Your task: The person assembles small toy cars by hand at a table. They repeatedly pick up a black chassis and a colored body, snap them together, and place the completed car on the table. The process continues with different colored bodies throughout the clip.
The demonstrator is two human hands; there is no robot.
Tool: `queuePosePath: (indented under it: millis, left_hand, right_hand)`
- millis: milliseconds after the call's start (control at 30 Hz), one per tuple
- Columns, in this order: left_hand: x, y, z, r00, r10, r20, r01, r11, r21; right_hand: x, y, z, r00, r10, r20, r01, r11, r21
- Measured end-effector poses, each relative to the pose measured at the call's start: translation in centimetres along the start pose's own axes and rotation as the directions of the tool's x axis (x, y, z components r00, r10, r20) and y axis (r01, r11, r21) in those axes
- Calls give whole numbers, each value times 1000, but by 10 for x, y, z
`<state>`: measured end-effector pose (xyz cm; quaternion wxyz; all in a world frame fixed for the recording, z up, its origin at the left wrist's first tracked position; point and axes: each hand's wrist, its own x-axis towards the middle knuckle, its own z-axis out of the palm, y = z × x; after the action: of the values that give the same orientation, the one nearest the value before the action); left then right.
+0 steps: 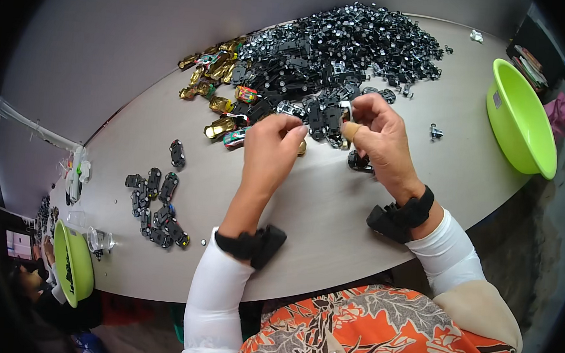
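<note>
My left hand (270,151) is closed in a pinch near the middle of the table, and I cannot make out what its fingertips hold, if anything. A bit of gold shows just beside its thumb. Facing it, my right hand (388,134) has its fingers curled at a small toy car part (346,110) with white and red on it, mostly hidden; a tan bandage wraps the thumb. Black toy car chassis (325,119) lie between the two hands. Gold toy car bodies (219,128) and colored ones rest left of them.
A large heap of black and silver wheel parts (355,42) covers the back. Several assembled toy cars (155,201) sit at the left. One wheel piece (435,131) lies at the right, near a green basin (525,120). Another green basin (77,261) stands left, beside a person.
</note>
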<state>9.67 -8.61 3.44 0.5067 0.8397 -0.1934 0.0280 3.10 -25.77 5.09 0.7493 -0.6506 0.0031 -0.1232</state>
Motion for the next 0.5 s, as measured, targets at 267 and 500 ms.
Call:
queuePosePath:
  millis: [267,500]
  left_hand:
    - [32,-8,37,999,-6,-43,15,975,222]
    - [-16,-6,-20,918,-281,281,397,629,-668]
  right_hand:
    - [8,20,-2,992,-127,-12,126,988,-92]
    - [-4,16,8,973,14,232,-14,1000,-3]
